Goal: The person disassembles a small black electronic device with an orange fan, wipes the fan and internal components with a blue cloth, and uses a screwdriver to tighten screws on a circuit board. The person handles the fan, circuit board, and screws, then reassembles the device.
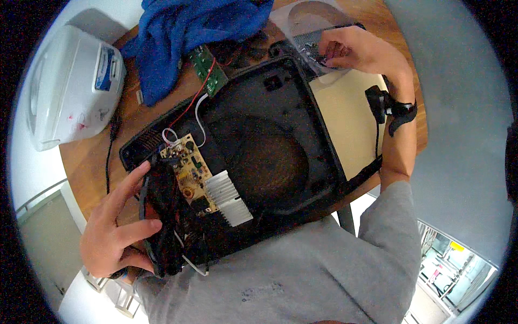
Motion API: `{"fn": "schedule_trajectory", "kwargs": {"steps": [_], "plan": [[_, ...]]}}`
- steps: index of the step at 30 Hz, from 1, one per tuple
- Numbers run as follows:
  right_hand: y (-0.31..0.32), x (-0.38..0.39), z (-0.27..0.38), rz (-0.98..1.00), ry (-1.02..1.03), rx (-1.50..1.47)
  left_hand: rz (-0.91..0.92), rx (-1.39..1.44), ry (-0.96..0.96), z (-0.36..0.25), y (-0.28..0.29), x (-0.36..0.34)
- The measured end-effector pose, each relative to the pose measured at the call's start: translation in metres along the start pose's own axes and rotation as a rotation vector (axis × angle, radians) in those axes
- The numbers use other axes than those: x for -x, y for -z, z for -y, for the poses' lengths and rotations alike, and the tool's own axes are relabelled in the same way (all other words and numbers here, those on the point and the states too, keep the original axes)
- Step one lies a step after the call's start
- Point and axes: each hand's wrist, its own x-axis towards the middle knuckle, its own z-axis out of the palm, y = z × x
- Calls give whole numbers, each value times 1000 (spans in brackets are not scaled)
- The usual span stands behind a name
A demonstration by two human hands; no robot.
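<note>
An opened black plastic casing (253, 124) lies tilted across the table, a large round recess in its middle. Inside it sit a tan circuit board (188, 175) and a finned silver heat sink (229, 198). My left hand (116, 235) grips the casing's left end, fingers spread along the dark edge; its undersides are hidden. At the far right, my right hand (345, 49) is closed, fingertips curled down at a clear plastic container (302, 21) with small metal pieces like screws (313, 51). What those fingertips hold, if anything, is hidden.
A green circuit board (209, 73) on red and white wires overlaps the casing's far edge. Behind it lies a blue cloth (183, 32). A white appliance (75, 86) stands at the left. A cream panel (345, 110) lies under my right arm, where a black wrist device (386, 105) trails a cable.
</note>
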Motion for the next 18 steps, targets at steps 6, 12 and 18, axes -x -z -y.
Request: {"fn": "schedule_trajectory", "kwargs": {"steps": [6, 12, 18], "plan": [[13, -7, -10, -74, 68, 49, 42, -8, 49, -7, 3, -9], [17, -22, -21, -141, 154, 118, 69, -26, 74, -12, 10, -17], [14, -27, -29, -118, 131, 99, 40, 20, 63, -5, 11, -9]]}}
